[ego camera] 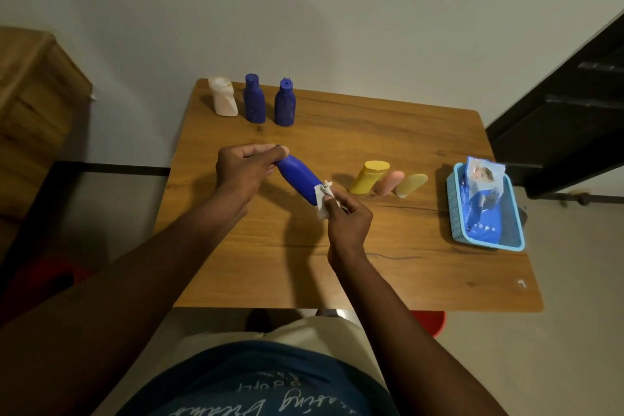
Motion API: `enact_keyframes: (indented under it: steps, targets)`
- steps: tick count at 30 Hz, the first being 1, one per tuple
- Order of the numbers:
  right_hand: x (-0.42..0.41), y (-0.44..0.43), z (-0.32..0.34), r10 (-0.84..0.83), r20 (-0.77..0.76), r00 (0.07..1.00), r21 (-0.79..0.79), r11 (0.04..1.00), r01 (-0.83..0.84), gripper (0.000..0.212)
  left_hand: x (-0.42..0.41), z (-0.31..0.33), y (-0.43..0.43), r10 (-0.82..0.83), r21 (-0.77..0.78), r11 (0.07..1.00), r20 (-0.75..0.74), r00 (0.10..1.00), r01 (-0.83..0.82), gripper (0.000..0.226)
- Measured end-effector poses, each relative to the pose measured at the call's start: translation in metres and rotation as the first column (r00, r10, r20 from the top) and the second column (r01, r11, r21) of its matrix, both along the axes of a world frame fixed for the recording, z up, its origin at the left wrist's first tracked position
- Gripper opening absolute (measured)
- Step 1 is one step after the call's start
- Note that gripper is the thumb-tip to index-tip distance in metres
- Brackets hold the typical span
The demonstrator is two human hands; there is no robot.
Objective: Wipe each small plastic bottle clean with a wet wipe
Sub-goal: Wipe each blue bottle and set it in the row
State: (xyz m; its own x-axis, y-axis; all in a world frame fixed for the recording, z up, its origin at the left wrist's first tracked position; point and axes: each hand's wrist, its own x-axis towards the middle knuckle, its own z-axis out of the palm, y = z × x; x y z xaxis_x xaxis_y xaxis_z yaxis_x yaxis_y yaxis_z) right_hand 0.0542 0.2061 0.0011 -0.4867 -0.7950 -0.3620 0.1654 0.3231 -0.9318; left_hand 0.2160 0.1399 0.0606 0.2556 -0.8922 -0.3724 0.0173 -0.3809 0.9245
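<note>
Left hand curls around cap end of blue bottle, held tilted above table. Right hand pinches crumpled wipe against bottle's lower end. Two blue bottles and a white one stand at the far edge.

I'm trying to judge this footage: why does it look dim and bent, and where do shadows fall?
Head view: the light is dim and yellowish, without glare; the wide lens bows the table at its edges; shadows of the left hand, right hand and blue bottle fall on the wood close by them; fine detail looks soft.
</note>
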Motion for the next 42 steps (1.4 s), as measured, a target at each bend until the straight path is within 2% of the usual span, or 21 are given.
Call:
enact_keyframes:
  steps: [3, 6, 11, 14, 18, 23, 29, 42]
  targets:
    - [0.0, 0.005, -0.005, -0.037, 0.207, 0.978, 0.091, 0.996, 0.018, 0.02, -0.001, 0.0, -0.008, -0.004, -0.028, 1.0, 0.039, 0.999, 0.005, 0.042]
    - [-0.007, 0.008, -0.012, -0.041, 0.249, 0.968, 0.118, 0.993, 0.011, 0.021, -0.006, 0.0, -0.019, -0.031, -0.07, 0.997, 0.093, 0.995, 0.037, 0.045]
    - [-0.029, 0.004, -0.01, -0.077, 0.204, 0.976, 0.053, 0.996, 0.068, 0.021, -0.024, 0.002, -0.038, -0.092, -0.127, 0.984, 0.217, 0.972, 0.121, 0.043]
    - [-0.046, -0.005, 0.005, -0.089, 0.124, 0.988, -0.026, 0.995, 0.093, 0.019, -0.039, 0.001, -0.046, -0.136, -0.153, 0.971, 0.285, 0.949, 0.185, 0.046]
    - [-0.069, -0.027, 0.031, -0.05, -0.046, 0.998, -0.183, 0.982, 0.04, 0.015, -0.057, -0.006, -0.056, -0.192, -0.166, 0.951, 0.348, 0.918, 0.262, 0.045]
    - [-0.093, -0.061, 0.058, -0.011, -0.177, 0.984, -0.278, 0.96, -0.039, 0.015, -0.078, -0.021, -0.063, -0.262, -0.153, 0.926, 0.4, 0.878, 0.346, 0.038]
    - [-0.111, -0.09, 0.084, 0.006, -0.19, 0.982, -0.336, 0.939, -0.071, 0.016, -0.098, -0.043, -0.062, -0.302, -0.108, 0.913, 0.471, 0.829, 0.394, 0.041]
    - [-0.122, -0.105, 0.083, 0.12, -0.191, 0.974, -0.306, 0.936, -0.175, 0.016, -0.118, -0.058, -0.051, -0.289, -0.122, 0.9, 0.552, 0.782, 0.419, 0.038]
